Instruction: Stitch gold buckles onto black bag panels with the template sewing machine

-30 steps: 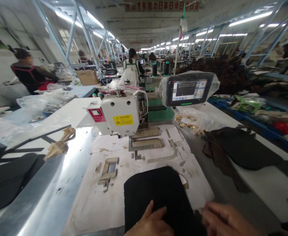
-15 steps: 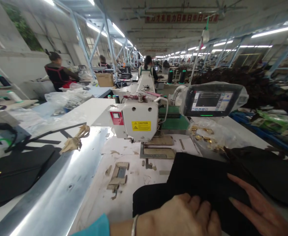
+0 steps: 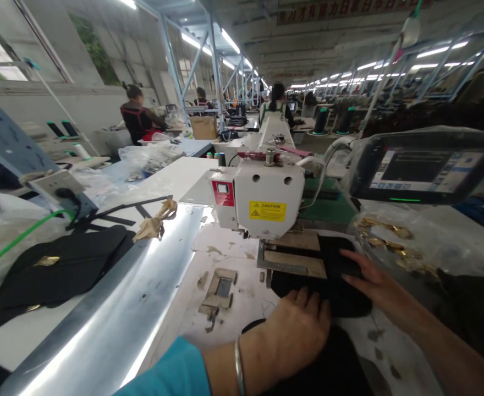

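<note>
A flat black fabric piece (image 3: 341, 302) lies on the machine bed, partly beneath the tan-padded metal clamp frame (image 3: 285, 267) of a white sewing machine (image 3: 269, 187). My left hand (image 3: 297, 327), with a silver bangle and blue sleeve, has its fingers curled and pressed together at the near side of this piece; its fingertips are partly hidden. On the right, my right hand (image 3: 374, 286) rests stretched fingers on the piece, thumb apart. More black fabric (image 3: 333, 368) extends below my left hand, towards me.
Black pieces with gold fittings (image 3: 77, 258) are stacked at left, beside a shiny metal plate (image 3: 143, 297). A plastic-covered screen (image 3: 423, 168) stands at right above a bag of gold hardware (image 3: 390, 236). A small padded frame (image 3: 219, 291) lies on the bed. Co-workers sit further back.
Both hands have moved forward, and a black piece now lies partly under the clamp frame. The view has swung left, so the machine appears further right.
</note>
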### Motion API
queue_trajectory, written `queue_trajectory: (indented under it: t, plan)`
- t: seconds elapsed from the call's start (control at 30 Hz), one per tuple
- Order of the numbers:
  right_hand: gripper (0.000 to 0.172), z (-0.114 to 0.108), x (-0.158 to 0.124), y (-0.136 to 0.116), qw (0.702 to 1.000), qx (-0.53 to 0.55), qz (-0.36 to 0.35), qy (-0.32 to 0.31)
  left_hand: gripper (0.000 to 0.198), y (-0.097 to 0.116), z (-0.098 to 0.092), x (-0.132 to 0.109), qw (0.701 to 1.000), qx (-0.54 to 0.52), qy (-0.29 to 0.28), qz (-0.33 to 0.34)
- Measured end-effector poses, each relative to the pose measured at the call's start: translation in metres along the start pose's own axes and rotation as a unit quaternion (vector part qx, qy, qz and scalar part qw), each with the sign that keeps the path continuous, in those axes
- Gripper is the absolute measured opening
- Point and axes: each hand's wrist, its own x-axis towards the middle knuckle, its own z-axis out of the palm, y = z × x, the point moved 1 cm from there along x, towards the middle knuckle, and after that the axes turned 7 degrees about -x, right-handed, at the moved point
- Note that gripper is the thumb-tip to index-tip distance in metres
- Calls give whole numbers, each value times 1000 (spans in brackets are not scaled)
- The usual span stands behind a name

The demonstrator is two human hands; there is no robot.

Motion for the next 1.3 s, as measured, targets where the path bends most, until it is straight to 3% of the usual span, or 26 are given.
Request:
queue_trajectory:
  t: [0.13, 0.23, 0.33, 0.47, 0.6, 0.93, 1.3]
  plan:
    - [54, 18, 35, 5, 996, -43, -68, -26, 52, -7, 10, -26, 994, -23, -4, -105]
    - [56, 14, 33, 7, 986, -133, -93, 34, 66, -10, 10, -43, 987, -62, -16, -146]
    - [55, 0, 1, 0, 948, -250, -172, 96, 68, -16, 6, -50, 983, -100, -39, -148]
    - [58, -3, -61, -11, 876, -369, -309, 0, 68, -24, 2, -50, 977, -138, -47, -158]
    - [67, 9, -91, -6, 821, -429, -376, 3, 67, -24, 3, -49, 974, -151, -47, -160]
    - [57, 20, -86, 1, 795, -462, -392, 40, 73, -21, 5, -45, 977, -116, -38, -172]
    - [62, 16, -88, -1, 822, -428, -373, 38, 72, -17, 3, -44, 973, -99, -61, -202]
